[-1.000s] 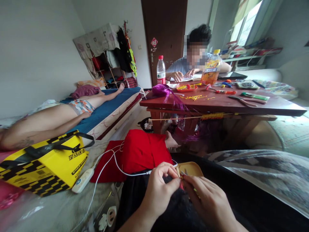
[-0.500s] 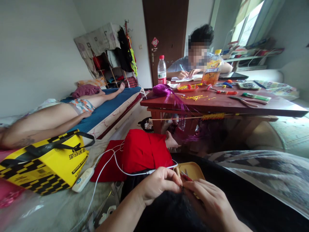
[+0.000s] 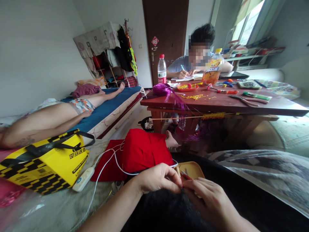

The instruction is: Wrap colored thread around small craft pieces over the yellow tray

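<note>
Black hair fills the space below my hands at the bottom middle. My left hand is closed, thumb and forefinger pinching a thin strand of the hair. Fingertip to fingertip with it, my right hand is also closed and pinches at the same strand; its other fingers are partly hidden. Just beyond the fingertips sits a yellowish tray, with a thin red-handled tool partly covered by my right hand. Whether that tool lies in the tray or touches the hand, I cannot tell.
A dark red table ahead carries purple strands, yellow bits, pliers and bottles. Behind it a person writes. Red cloth with a white cable, a yellow bag and another person lying down are leftward.
My left forearm has swung a little outward to the left and covers more of the white cable. Both hands keep their pinch at nearly the same spot.
</note>
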`<state>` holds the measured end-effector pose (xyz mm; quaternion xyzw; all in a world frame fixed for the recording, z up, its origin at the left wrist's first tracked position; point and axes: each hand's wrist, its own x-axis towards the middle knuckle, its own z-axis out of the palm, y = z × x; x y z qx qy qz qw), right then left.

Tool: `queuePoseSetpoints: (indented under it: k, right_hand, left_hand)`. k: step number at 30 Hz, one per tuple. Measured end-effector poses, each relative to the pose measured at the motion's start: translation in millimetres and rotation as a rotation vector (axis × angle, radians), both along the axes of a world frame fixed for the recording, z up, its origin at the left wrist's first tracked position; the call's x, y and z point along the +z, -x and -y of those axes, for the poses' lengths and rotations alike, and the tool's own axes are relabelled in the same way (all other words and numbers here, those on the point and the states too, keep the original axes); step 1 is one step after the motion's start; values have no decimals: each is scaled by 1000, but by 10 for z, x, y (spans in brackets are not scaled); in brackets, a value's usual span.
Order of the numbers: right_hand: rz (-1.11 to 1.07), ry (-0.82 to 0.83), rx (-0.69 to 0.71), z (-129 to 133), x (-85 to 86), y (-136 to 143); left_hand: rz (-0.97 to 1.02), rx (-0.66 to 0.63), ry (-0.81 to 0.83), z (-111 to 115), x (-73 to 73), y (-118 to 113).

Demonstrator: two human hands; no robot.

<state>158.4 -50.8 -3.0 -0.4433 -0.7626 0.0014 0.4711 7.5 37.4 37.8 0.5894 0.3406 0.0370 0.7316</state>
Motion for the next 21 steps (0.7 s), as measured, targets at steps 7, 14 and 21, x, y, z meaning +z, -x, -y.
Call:
queuePoseSetpoints:
  k: [7,14,21]
  right_hand:
    - [-28,-27,-217,-15,-42,37]
    - [44,-144,-301,-49,-36,112]
    - [99,-187,-300,-35,-36,126]
  left_hand:
    - [83,462,-281,253,-145,-79]
    - [98,685,-631,433,-238,-156]
    - [79,695,-668,430,-244,-176]
